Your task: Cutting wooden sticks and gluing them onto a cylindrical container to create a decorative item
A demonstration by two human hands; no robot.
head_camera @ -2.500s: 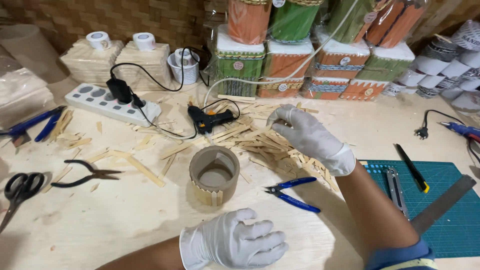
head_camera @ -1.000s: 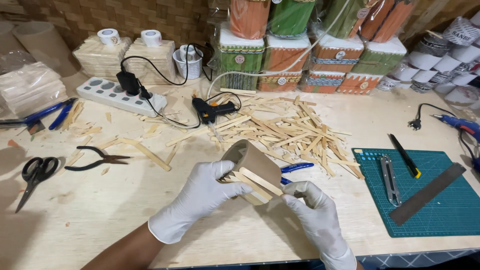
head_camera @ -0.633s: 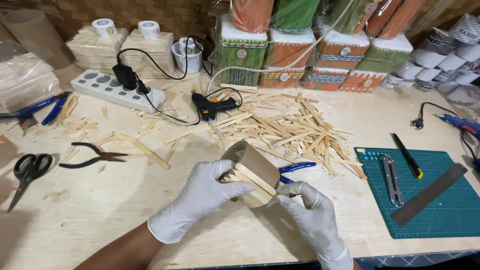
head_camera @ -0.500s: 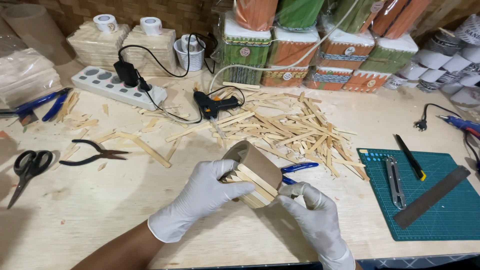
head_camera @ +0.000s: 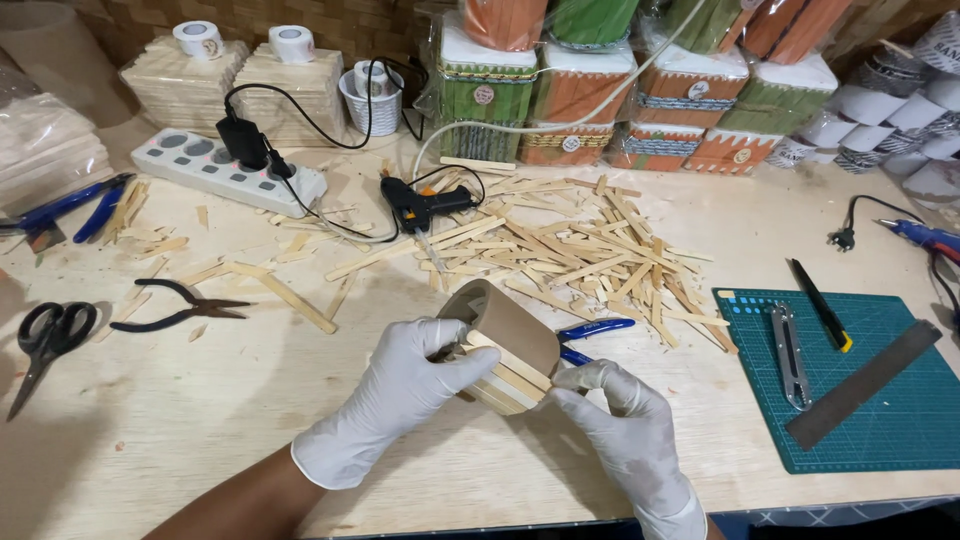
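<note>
Your left hand (head_camera: 400,400) wraps the cardboard tube (head_camera: 505,325), lifted above the tabletop (head_camera: 200,420) and tilted, long axis up-left. Your right hand (head_camera: 625,440) fingers pinch the wooden sticks (head_camera: 505,375) against its lower side; right is nearer them.

Both gloved hands now hold the cardboard tube (head_camera: 505,335) tilted, lifted off the table (head_camera: 200,420). The right hand (head_camera: 625,440) no longer reaches over the stick pile (head_camera: 590,245).

Brown cardboard tube (head_camera: 505,325) front-centre on my bench, pale wooden stick pile (head_camera: 590,245) behind it, black-handled pliers (head_camera: 180,305) left, green cutting mat (head_camera: 860,390) right.
</note>
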